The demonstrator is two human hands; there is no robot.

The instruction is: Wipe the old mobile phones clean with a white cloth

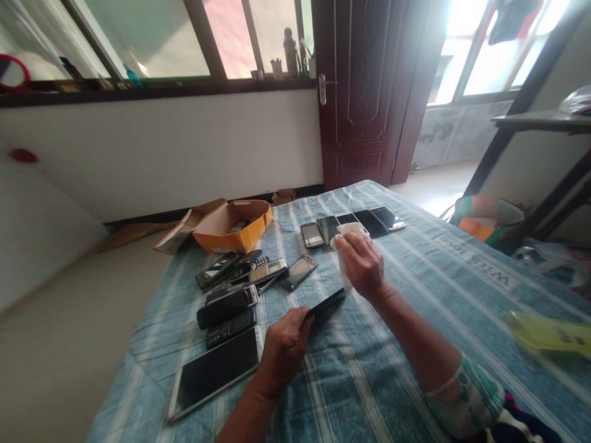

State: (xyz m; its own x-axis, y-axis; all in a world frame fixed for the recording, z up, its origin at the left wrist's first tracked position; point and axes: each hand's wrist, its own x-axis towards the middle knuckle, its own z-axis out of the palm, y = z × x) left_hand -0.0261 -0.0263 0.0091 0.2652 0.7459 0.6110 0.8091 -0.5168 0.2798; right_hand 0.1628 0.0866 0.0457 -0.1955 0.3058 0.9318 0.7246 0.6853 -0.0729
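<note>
From the head camera, the left hand (284, 344) is closed round the near end of a dark phone (327, 306), held edge-on and tilted just above the striped cover (415, 277); the right hand (362, 264) is clenched on a white cloth (349, 229), close beside the phone's far end; whether cloth and phone touch I cannot tell. The phone looks thin, stiff and light, probably with a slick glass face that could crack if dropped, so the side edges seem the safest hold; the cloth is soft and bunches easily. An orange box (258, 221) sits at the far left with its flap open; something dark lies inside, too dim to name. Near it lies a heap of older handsets (240, 277); a large phone (215, 372) lies nearest; a row of phones (376, 223) lies beyond the right hand.
</note>
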